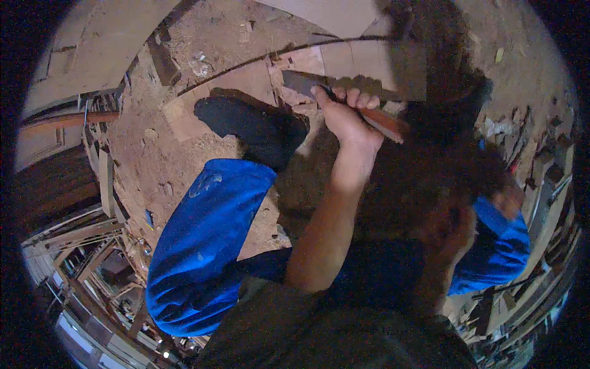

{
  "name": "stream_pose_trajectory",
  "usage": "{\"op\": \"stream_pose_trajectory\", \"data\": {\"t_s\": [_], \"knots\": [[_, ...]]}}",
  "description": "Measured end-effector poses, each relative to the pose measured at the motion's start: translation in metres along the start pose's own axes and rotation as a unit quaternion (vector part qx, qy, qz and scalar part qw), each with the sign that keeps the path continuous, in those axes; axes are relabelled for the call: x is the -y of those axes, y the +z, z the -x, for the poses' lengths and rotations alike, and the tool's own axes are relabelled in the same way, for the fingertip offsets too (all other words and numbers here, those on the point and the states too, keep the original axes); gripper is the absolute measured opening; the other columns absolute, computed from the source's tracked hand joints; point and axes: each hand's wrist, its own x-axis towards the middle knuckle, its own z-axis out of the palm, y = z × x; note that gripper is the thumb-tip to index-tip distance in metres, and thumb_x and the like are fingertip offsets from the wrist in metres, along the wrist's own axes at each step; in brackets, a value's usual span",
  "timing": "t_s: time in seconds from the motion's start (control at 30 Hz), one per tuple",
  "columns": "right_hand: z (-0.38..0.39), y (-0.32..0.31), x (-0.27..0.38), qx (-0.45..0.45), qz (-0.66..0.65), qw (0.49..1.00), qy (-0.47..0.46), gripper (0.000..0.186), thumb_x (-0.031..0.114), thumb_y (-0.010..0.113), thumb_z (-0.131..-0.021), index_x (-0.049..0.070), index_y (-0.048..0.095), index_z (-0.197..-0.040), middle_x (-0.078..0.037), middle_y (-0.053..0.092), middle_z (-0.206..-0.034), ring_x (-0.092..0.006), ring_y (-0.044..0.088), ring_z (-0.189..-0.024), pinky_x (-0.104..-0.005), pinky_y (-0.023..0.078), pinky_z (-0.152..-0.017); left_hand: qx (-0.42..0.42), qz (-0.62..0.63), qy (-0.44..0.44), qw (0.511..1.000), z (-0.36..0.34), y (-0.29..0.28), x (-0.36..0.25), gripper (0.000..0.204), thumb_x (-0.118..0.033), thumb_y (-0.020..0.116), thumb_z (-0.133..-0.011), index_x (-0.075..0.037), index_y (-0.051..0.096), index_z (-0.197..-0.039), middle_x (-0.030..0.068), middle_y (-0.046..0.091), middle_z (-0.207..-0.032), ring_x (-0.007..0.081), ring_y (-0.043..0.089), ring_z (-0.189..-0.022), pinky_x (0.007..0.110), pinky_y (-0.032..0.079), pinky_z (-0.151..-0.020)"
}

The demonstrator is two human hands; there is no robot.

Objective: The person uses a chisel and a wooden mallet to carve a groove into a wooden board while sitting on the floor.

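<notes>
Near the top centre, my left hand (349, 117) is closed round a flat wooden-handled tool (388, 125). Its dark, blade-like end sticks out to the left past my thumb, and the reddish-brown end points down to the right. Just below the tool lies deep shadow; light-coloured wooden boards (353, 61) lie on the ground behind it. My right hand (507, 202) is by my right knee in blue trousers (501, 249). It is dim and smeared by motion, so its fingers do not show clearly.
My dark-covered left foot (252, 123) rests by the boards on brown, debris-strewn ground (147, 160). Large pale panels (104, 46) stand at the upper left. Stacked wood scraps (92, 246) line the left side, and more offcuts (541, 190) pile up at the right.
</notes>
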Motion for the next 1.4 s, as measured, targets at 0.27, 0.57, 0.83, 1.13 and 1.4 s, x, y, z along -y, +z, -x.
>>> {"op": "stream_pose_trajectory", "data": {"t_s": [0.27, 0.57, 0.83, 1.13, 1.4], "knots": [[-0.008, -0.052, -0.037, -0.034, 0.0, 0.996, -0.084, 0.022, 0.037, 0.061, -0.089, 0.016, 0.059, -0.094, 0.001, 0.053, -0.068, -0.0119, 0.048, -0.058, -0.0279, 0.04, -0.049, 0.065, 0.011, -0.037, 0.997, -0.004, -0.004, 0.01, 0.048, -0.057, 0.033, -0.099, -0.017, 0.036, -0.072, -0.0036, 0.029, -0.059, 0.0114, 0.027, -0.051, 0.027, 0.031, -0.05], [-0.031, 0.0, -0.051, -0.047, 0.564, 0.665, -0.486, 0.035, 0.023, 0.061, -0.09, 0.013, 0.058, -0.123, -0.011, 0.06, -0.096, -0.0194, 0.053, -0.069, -0.028, 0.043, -0.053, 0.095, -0.056, -0.027, 0.994, -0.015, -0.018, -0.011, 0.049, -0.057, 0.027, -0.098, -0.016, 0.036, -0.073, -0.003, 0.033, -0.059, 0.0117, 0.034, -0.052, 0.027, 0.036, -0.049], [-0.023, -0.034, 0.006, -0.072, 0.303, 0.929, -0.201, 0.035, 0.045, 0.047, -0.098, 0.012, 0.056, -0.089, 0.005, 0.036, -0.052, -0.0064, 0.03, -0.037, -0.0243, 0.021, -0.034, 0.106, -0.173, 0.002, 0.979, 0.012, -0.007, 0.008, 0.053, -0.059, 0.025, -0.097, -0.013, 0.042, -0.076, 0.0045, 0.05, -0.075, 0.0221, 0.053, -0.072, 0.038, 0.044, -0.074], [0.023, 0.008, 0.012, -0.057, -0.226, 0.954, -0.19, 0.033, 0.044, 0.045, -0.099, 0.016, 0.051, -0.082, 0.004, 0.036, -0.057, -0.009, 0.035, -0.045, -0.0244, 0.025, -0.038, 0.096, -0.275, -0.115, 0.95, 0.035, -0.03, 0.009, 0.057, -0.057, 0.033, -0.097, -0.012, 0.04, -0.131, 0.0123, 0.048, -0.124, 0.0277, 0.053, -0.105, 0.046, 0.048, -0.085], [0.005, 0.034, -0.041, 0.011, -0.18, 0.981, -0.067, 0.031, 0.042, 0.05, -0.097, 0.013, 0.044, -0.087, 0.003, 0.034, -0.055, -0.0089, 0.03, -0.04, -0.025, 0.022, -0.035, 0.116, -0.391, -0.105, 0.907, 0.013, -0.044, -0.014, 0.064, -0.065, 0.023, -0.095, -0.014, 0.044, -0.129, 0.0093, 0.051, -0.12, 0.0254, 0.052, -0.103, 0.046, 0.046, -0.085]]}}
